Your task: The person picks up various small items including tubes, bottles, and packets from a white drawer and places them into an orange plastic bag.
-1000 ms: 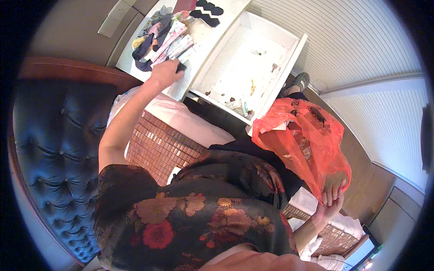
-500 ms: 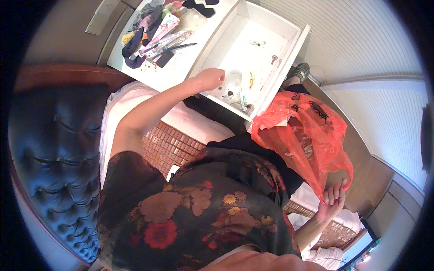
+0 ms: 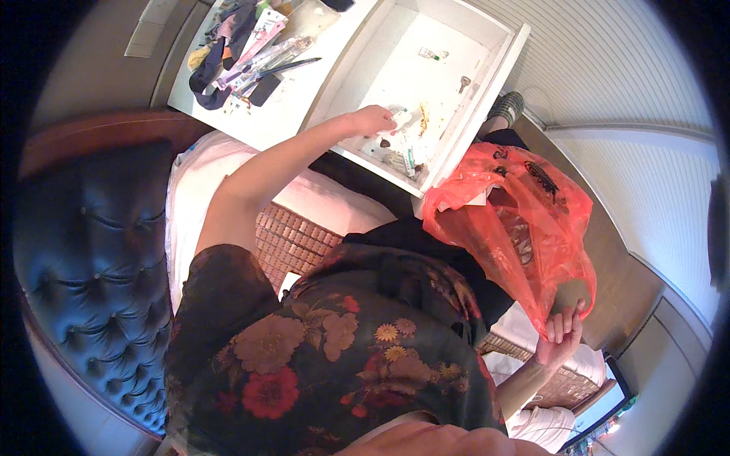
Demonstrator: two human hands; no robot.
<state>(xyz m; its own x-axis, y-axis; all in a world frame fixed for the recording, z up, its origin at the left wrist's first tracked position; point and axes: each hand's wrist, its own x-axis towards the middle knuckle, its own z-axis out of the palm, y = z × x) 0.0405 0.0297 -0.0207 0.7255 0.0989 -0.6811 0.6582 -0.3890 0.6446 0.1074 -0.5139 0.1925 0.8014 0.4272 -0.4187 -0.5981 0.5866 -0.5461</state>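
Observation:
My left hand [image 3: 371,121] reaches into the pulled-out white drawer [image 3: 342,80]. Its fingers are closed on a small whitish clear plastic piece [image 3: 401,117], whose kind I cannot make out. Below it in the drawer lie a small dark brown piece [image 3: 385,144] and a white-and-green tube [image 3: 411,161]. A yellowish strip [image 3: 424,117], a key-like metal piece [image 3: 464,83] and another small green-and-white tube [image 3: 430,54] lie farther in. At the lower right, my right hand [image 3: 561,334] grips the rim of a translucent red plastic bag [image 3: 559,235], holding it spread beside the drawer.
A white tabletop [image 3: 281,121] left of the drawer carries a dark cloth band [image 3: 205,85], packaged pens, a small black box [image 3: 265,90] and other clutter. A black tufted headboard [image 3: 91,289] stands at the left. A slippered foot [image 3: 508,108] shows beyond the bag.
My left hand has moved slightly right and down to the clear plastic piece in the drawer, closing its fingers on it. My right hand keeps its hold on the bag.

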